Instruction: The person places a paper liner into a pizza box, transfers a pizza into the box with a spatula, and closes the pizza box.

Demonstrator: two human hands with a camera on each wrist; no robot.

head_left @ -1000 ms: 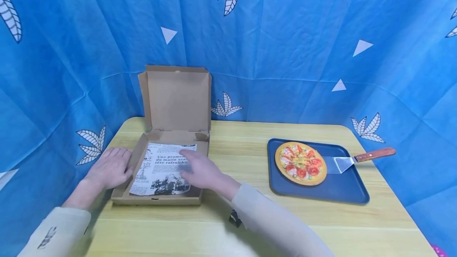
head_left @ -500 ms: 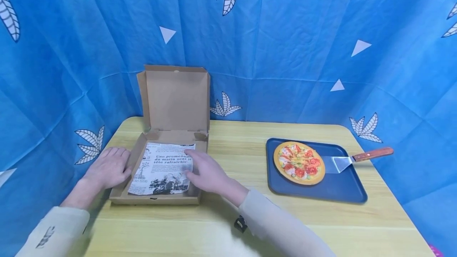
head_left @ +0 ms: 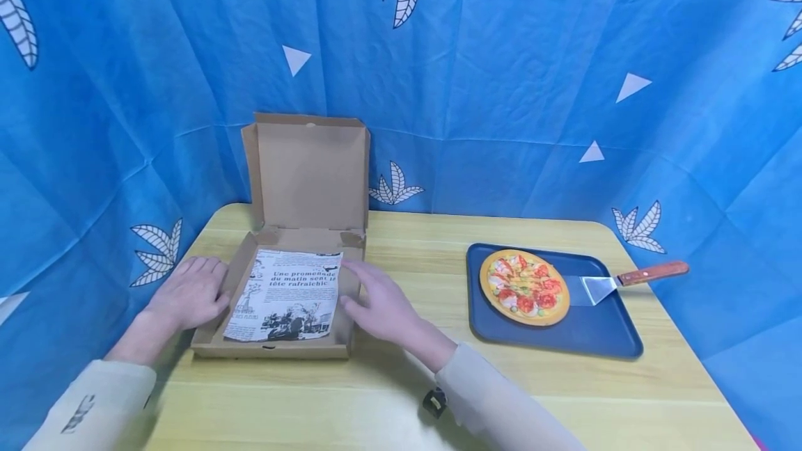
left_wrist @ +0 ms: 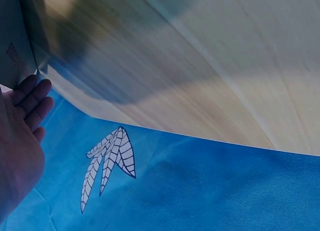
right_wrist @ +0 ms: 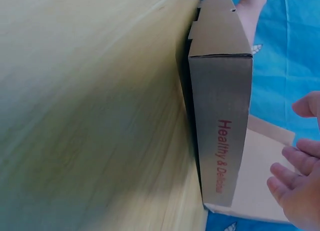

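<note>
A cardboard pizza box (head_left: 269, 349) stands with its lid (head_left: 313, 176) upright at the back left of the table. Inside it lies a sheet of newsprint-patterned paper (head_left: 285, 301), nearly flat. My left hand (head_left: 190, 292) rests on the box's left wall, fingers relaxed; the left wrist view shows the fingers (left_wrist: 34, 103) by the box's side. Over the box's right side is my right hand (head_left: 385, 308), holding nothing, its fingertips close to the paper's right edge. In the right wrist view its fingers (right_wrist: 295, 178) are loosely spread above the printed side wall (right_wrist: 220, 131).
To the right lies a dark blue tray (head_left: 564, 341) bearing a pizza (head_left: 525, 287). A spatula (head_left: 654, 273) lies with its metal blade on the tray and its wooden handle over the right rim. Blue patterned cloth (head_left: 501, 75) hangs around the table.
My right hand has slid rightward off the paper to the box's right side, uncovering more of the print. My left hand has stayed on the left wall.
</note>
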